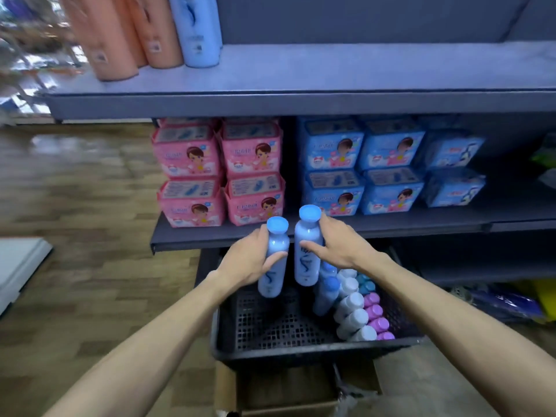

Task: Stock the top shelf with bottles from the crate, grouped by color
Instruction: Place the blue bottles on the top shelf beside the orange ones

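Bottles are partly stocked: I count three orange bottles (120, 40) and one pale blue bottle (197, 28) standing at the left end of the top shelf (331, 73), with the rest of that shelf bare to the right. I judge the job well short of halfway, since the orange group looks placed and the blue group has just one member up.

Crate (301, 353), dark mesh plastic, sits on the floor below the shelving, on top of a cardboard box (288, 395). Its left half shows bare mesh. Along its right side I see more blue bottles (326, 293), a row of white-capped bottles (352, 311), a row of pink-capped bottles (376, 314), and some teal caps (365, 284) at the back; exact counts are hard to tell.

Middle shelf holds pink packs (219, 170) and blue packs (361, 164), not part of my task.

My left hand (249, 260) grips one blue bottle (275, 260) around its body; my right hand (334, 245) grips a second blue bottle (307, 251) the same way. Both are upright, caps up, held just above the crate and close together, well below the top shelf.
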